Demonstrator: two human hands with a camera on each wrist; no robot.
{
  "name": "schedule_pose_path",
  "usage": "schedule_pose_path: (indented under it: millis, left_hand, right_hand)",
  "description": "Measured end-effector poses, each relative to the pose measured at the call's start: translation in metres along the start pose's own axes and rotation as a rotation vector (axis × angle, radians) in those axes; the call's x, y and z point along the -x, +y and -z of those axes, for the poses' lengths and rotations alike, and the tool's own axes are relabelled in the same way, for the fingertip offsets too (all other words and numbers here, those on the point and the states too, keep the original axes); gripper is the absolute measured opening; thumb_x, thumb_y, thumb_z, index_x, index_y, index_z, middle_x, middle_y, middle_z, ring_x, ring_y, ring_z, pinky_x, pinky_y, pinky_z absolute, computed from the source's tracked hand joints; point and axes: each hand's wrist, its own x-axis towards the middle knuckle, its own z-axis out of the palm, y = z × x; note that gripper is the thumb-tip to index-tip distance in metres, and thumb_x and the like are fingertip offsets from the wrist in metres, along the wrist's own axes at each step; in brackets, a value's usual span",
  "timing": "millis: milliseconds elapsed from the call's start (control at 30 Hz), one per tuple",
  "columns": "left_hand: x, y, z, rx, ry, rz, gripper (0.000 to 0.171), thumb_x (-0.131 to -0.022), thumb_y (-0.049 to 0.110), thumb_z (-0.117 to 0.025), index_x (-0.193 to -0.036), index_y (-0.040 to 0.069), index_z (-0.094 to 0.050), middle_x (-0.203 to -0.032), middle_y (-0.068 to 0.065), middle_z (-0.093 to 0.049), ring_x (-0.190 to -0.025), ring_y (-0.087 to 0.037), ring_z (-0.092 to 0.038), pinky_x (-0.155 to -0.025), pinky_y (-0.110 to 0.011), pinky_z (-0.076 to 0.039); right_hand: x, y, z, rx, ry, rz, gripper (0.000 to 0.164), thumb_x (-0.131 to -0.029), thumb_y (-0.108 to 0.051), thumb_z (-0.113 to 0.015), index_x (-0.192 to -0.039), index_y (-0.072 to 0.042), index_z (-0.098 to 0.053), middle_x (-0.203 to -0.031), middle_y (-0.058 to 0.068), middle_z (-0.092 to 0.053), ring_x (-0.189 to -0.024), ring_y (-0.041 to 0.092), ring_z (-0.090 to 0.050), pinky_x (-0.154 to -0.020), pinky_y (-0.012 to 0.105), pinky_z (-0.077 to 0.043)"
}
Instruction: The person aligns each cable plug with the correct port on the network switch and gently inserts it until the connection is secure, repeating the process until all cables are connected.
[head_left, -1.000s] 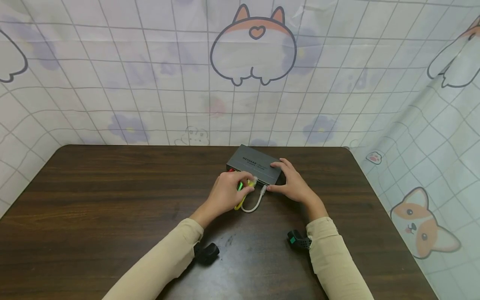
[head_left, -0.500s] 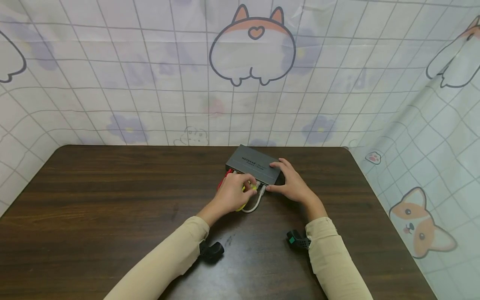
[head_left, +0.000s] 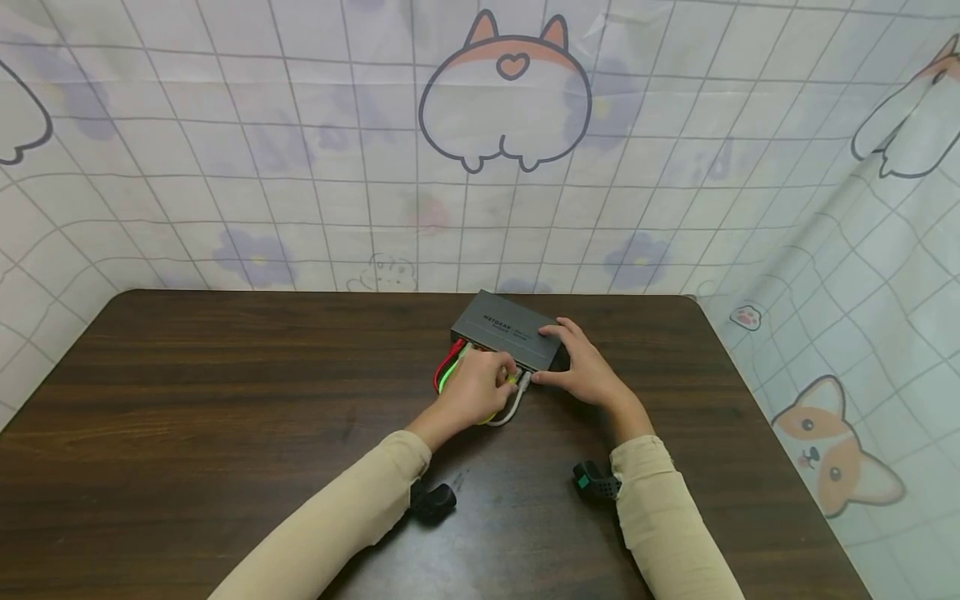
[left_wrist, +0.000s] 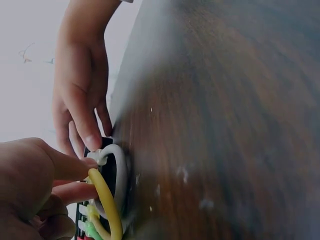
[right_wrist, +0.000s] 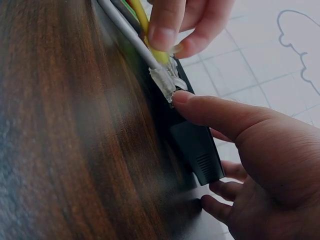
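A grey NETGEAR network switch sits near the table's back edge, its port side facing me. My left hand pinches a yellow network cable close to its plug, right at the ports; whether the plug is inside a port is hidden. Gripping the switch's right end, my right hand has its thumb at the port side beside the white cable's clear plug and its fingers across the top and behind. That white cable loops in front of the switch. Red and green cables emerge left of my left hand.
The dark wooden table reaches up to a white checked cloth behind and at the sides. Each wrist wears a black camera, one on the left and one on the right.
My left hand has moved slightly right along the ports with the yellow cable. The red and green cables show more on its left. My right hand and the switch stay nearly still.
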Motion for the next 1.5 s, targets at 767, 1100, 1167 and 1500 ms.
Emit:
schedule_pose_path:
  millis: [767,1100,1167,1500]
  left_hand:
    - [-0.0034,0.0056,-0.0044,-0.048,-0.021,0.044,0.012,-0.086,0.013,-0.071,-0.097,0.009,-0.07,-0.076,-0.001,-0.068,-0.06,-0.009,-0.059,-0.053,-0.021,-0.045]
    - [-0.0062,0.0074,-0.0014,-0.046,-0.049,0.065,0.009,-0.085,0.013,-0.073,-0.092,0.009,-0.07,-0.073,0.001,-0.067,-0.06,-0.009,-0.058,-0.054,-0.022,-0.045]
    - [-0.0054,0.0071,-0.0021,-0.049,-0.043,0.06,0.009,-0.085,0.013,-0.072,-0.094,0.009,-0.07,-0.074,0.0,-0.067,-0.06,-0.009,-0.058,-0.054,-0.022,-0.045]
    - [-0.0059,0.0055,-0.0024,-0.087,-0.038,-0.015,0.012,-0.085,0.013,-0.074,-0.095,0.009,-0.07,-0.075,-0.001,-0.069,-0.065,-0.011,-0.063,-0.059,-0.024,-0.049]
  right_hand:
    - [0.0,-0.0001,0.0013,0.002,0.003,0.01,0.072,-0.085,-0.033,-0.074,-0.145,-0.014,-0.04,-0.16,0.017,-0.016,-0.145,0.04,-0.023,-0.11,0.062,-0.028]
    - [0.0014,-0.001,0.0016,0.003,0.0,0.014,0.073,-0.084,-0.033,-0.075,-0.144,-0.013,-0.04,-0.16,0.018,-0.016,-0.145,0.041,-0.024,-0.11,0.062,-0.028]
    - [0.0014,-0.0012,0.0017,0.002,0.001,0.014,0.073,-0.084,-0.033,-0.075,-0.144,-0.013,-0.04,-0.16,0.018,-0.016,-0.145,0.041,-0.024,-0.11,0.062,-0.028]
    - [0.0012,-0.0017,0.0015,0.002,0.0,0.01,0.073,-0.084,-0.032,-0.075,-0.145,-0.014,-0.039,-0.16,0.017,-0.015,-0.145,0.041,-0.023,-0.11,0.062,-0.028]
